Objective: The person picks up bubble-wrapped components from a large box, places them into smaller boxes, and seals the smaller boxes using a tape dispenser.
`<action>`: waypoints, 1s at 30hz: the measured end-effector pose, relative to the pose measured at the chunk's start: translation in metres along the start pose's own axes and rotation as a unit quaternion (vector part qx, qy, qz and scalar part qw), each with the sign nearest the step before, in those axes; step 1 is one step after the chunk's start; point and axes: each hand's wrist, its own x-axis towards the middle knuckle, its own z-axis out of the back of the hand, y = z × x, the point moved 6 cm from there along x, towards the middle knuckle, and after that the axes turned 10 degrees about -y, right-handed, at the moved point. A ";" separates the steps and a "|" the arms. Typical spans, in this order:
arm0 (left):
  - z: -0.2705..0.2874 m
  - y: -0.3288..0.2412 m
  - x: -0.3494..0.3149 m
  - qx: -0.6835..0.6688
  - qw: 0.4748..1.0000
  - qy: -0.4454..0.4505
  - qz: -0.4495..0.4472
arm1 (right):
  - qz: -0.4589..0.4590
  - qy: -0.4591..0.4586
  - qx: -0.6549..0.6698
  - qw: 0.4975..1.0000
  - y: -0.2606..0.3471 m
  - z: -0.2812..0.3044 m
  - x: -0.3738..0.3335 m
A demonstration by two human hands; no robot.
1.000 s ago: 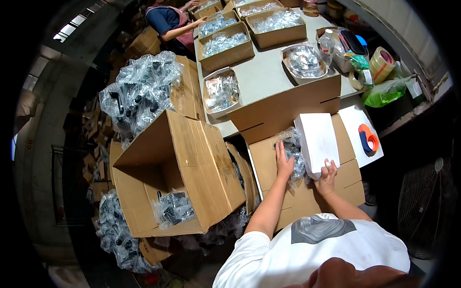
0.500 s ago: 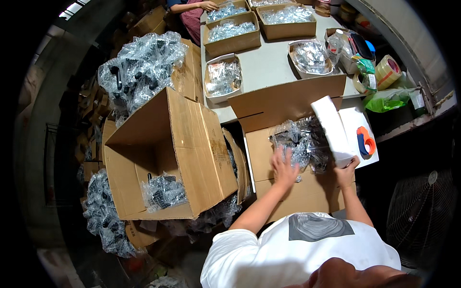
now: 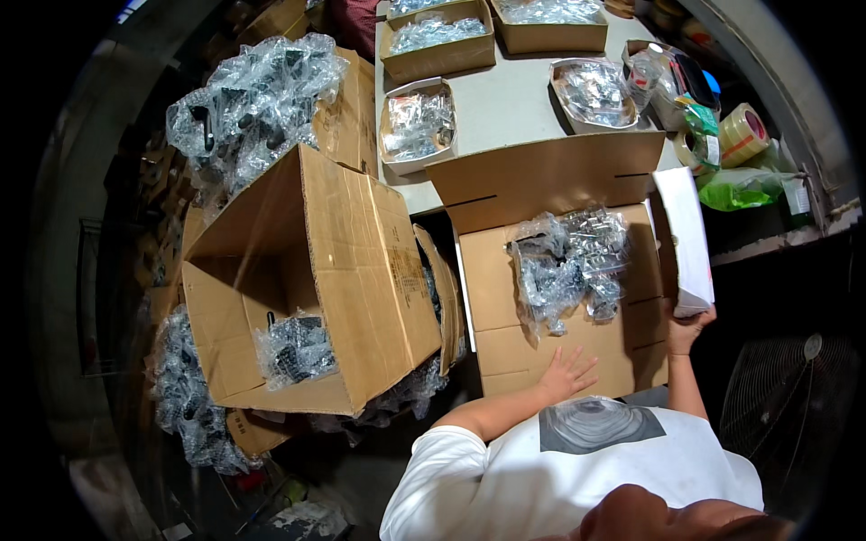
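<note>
At left, 1 large carton (image 3: 374,288) holds 1 bubble-wrapped bundle (image 3: 298,350); then 1 small white tray (image 3: 419,165) of bagged parts. 1 open cardboard box (image 3: 505,353) bears 1 wrapped pile (image 3: 552,281), near the left hand (image 3: 566,375), fingers spread open. The right hand (image 3: 691,330) grips 1 white box (image 3: 693,239).

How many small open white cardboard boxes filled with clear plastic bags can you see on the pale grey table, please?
2: a left box near the table's left edge and a right box beside the clear plastic bottle. Others may be hidden behind the raised brown cardboard flap.
</note>
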 end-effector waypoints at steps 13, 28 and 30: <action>0.043 -0.016 0.004 0.007 0.997 -0.005 0.079 | -0.473 0.354 0.291 0.752 0.153 -0.348 0.147; 0.226 0.133 0.109 0.151 0.922 -0.210 0.288 | 0.345 0.455 -0.265 0.777 0.185 -0.227 0.071; 0.207 0.141 0.099 0.267 0.881 -0.319 0.226 | 0.340 0.498 -0.239 0.762 0.187 -0.192 0.045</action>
